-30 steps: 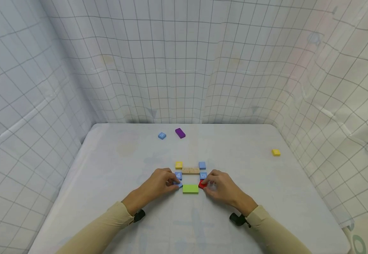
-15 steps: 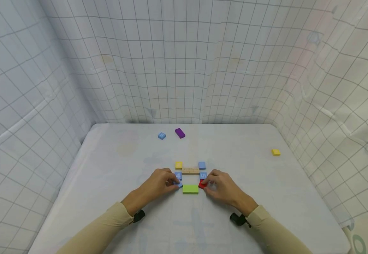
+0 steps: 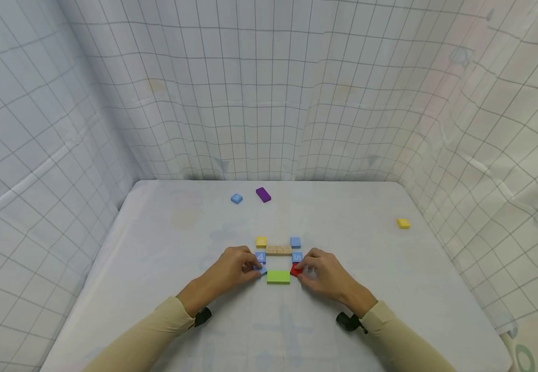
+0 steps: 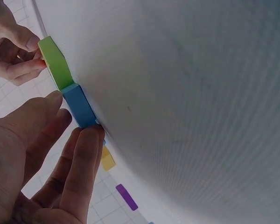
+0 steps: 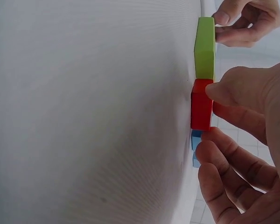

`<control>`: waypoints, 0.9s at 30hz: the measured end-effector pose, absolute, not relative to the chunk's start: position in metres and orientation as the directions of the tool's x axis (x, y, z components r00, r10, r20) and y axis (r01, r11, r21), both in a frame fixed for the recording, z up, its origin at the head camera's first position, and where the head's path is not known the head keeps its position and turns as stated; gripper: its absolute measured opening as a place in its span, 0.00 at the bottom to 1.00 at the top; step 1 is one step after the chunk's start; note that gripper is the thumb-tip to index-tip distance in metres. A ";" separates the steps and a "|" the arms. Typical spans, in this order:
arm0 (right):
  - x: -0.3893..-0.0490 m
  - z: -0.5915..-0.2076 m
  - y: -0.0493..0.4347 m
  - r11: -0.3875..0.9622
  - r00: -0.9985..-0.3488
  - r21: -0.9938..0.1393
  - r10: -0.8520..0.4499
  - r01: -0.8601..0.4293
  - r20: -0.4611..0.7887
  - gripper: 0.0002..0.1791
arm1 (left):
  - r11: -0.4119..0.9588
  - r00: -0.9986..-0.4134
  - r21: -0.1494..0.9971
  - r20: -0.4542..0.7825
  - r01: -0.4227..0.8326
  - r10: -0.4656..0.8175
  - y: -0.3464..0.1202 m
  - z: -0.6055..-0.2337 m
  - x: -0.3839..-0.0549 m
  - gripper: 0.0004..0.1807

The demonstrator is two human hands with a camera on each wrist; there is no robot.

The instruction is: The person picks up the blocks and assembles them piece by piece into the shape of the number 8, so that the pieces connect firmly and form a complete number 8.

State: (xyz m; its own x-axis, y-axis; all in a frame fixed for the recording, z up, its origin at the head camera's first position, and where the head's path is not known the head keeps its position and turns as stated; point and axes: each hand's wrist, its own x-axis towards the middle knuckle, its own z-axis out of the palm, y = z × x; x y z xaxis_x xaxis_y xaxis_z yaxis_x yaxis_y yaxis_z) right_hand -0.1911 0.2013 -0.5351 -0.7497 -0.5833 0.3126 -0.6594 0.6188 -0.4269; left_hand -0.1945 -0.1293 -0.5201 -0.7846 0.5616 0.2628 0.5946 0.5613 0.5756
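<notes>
Between thumb and fingers, my left hand (image 3: 235,266) pinches a blue block (image 4: 79,106) set at an angle by the left end of a lime green block (image 3: 278,277). A red block (image 5: 202,106) at the green block's right end is pinched by my right hand (image 3: 325,274), partly covered by the fingers in the head view. Just beyond the left hand lies a blue block marked 4 (image 3: 260,257); beyond the right, a blue block marked 5 (image 3: 297,257). A wooden block (image 3: 279,250) spans the space between these two rows.
A yellow block (image 3: 261,242) and a plain blue block (image 3: 295,242) top the rows. Farther back on the white table (image 3: 180,227) lie a light blue numbered block (image 3: 236,198) and a purple block (image 3: 263,195). Another yellow block (image 3: 404,223) sits far right. Gridded curtains (image 3: 269,103) surround the table.
</notes>
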 end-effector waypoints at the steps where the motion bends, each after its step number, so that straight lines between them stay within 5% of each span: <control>1: -0.191 -0.535 0.201 0.619 -0.751 -0.429 -0.579 -0.658 0.317 0.08 | 0.569 -0.790 0.574 0.259 0.589 0.557 -0.129 -0.520 -0.194 0.05; 11: -0.195 -0.537 0.198 0.659 -0.798 -0.451 -0.482 -0.602 0.361 0.12 | 0.686 -0.874 0.550 0.215 0.477 0.435 -0.126 -0.511 -0.194 0.05; 27: -0.195 -0.539 0.198 0.685 -0.823 -0.456 -0.468 -0.568 0.321 0.12 | 0.703 -0.877 0.535 0.192 0.469 0.440 -0.124 -0.516 -0.202 0.06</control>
